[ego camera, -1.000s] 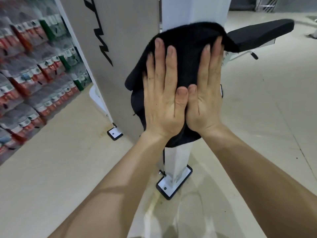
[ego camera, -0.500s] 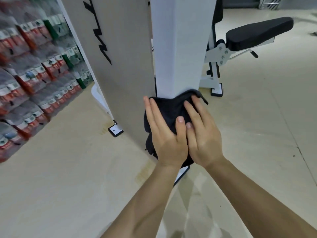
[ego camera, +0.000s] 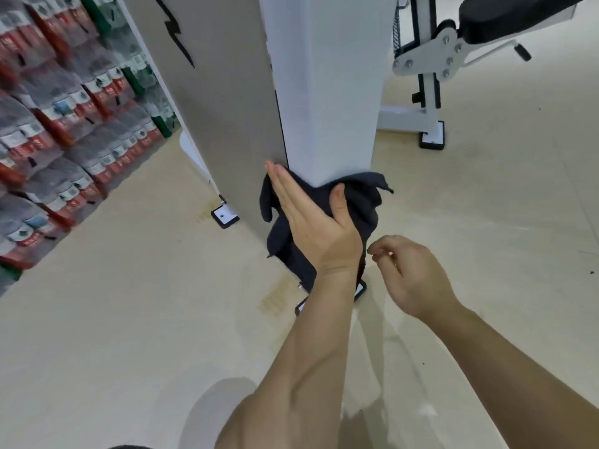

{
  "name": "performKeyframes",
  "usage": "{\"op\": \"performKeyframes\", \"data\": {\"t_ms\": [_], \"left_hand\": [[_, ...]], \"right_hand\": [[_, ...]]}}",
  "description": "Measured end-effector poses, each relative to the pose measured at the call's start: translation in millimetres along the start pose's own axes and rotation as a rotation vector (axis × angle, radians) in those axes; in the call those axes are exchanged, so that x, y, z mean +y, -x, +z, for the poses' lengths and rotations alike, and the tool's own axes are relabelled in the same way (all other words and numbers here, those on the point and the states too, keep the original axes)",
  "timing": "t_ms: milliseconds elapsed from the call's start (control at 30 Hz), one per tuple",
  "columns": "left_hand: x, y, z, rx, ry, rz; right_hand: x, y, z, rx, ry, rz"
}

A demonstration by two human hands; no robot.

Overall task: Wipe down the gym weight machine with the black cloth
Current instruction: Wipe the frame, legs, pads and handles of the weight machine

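1. Two hands in view, one working. Left grip (ego camera: pixel 311 222) lies flat, fingers straight and together, thumb spread, palm pressing the black cloth (ego camera: pixel 359 202) onto the near corner of the white post (ego camera: pixel 330 92) of the weight machine
2. Right grip (ego camera: pixel 411 277) hangs just beside the cloth's lower right edge, not touching it. Fingers are loosely curled, thumb near forefinger, nothing held that I can make out
3. Cloth position: low on the post, bunched round the corner. One flap sticks out to the right past the post's edge, and another hangs down under the left wrist toward the black-rimmed foot plate (ego camera: pixel 361 288) on the floor (ego camera: pixel 129 319)
4. Key relation: the post's long axis runs straight up from the cloth. The left fingertips point up and to the left, toward the seam where the post meets the grey panel (ego camera: pixel 227 92). Bare post lies above the grip, and only a short run shows below it
5. Judgement: the left grip is the nearer one, as it is already on the cloth. The next stroke should follow the post's axis, either upward or down the last bit to the foot. The right grip sits well placed to gather the loose right-hand flap
6. Risk, as a judgement: the cloth is held by flat pressure alone, so a one-handed stroke could let it slip
7. Surroundings: a bench pad (ego camera: pixel 518 11) stands well behind the post on the right, and wrapped bottle packs (ego camera: pixel 64 108) are stacked on the left
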State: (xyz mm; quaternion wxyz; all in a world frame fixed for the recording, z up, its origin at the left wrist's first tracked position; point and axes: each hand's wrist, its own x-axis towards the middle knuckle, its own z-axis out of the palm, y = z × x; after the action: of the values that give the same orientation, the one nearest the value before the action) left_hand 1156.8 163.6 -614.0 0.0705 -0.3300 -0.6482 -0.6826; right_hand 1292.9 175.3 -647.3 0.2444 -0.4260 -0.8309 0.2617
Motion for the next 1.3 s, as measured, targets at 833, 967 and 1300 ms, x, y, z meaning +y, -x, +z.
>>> {"op": "performKeyframes", "data": {"t_ms": [833,967,1300], "left_hand": [[-102.0,58.2,-6.2,-0.106,-0.023,-0.072],[-142.0,95.6,-6.9,-0.154,-0.108,-0.195],[-233.1,165.9,-24.2,-0.417,-0.618,-0.252]], "right_hand": [[62.4,25.1,73.5,-0.450,-0.146,0.405],[85.5,37.7,91.5,-0.478,-0.135,0.469],[115.2,53.2,131.9,-0.441,-0.201,0.514]]}}
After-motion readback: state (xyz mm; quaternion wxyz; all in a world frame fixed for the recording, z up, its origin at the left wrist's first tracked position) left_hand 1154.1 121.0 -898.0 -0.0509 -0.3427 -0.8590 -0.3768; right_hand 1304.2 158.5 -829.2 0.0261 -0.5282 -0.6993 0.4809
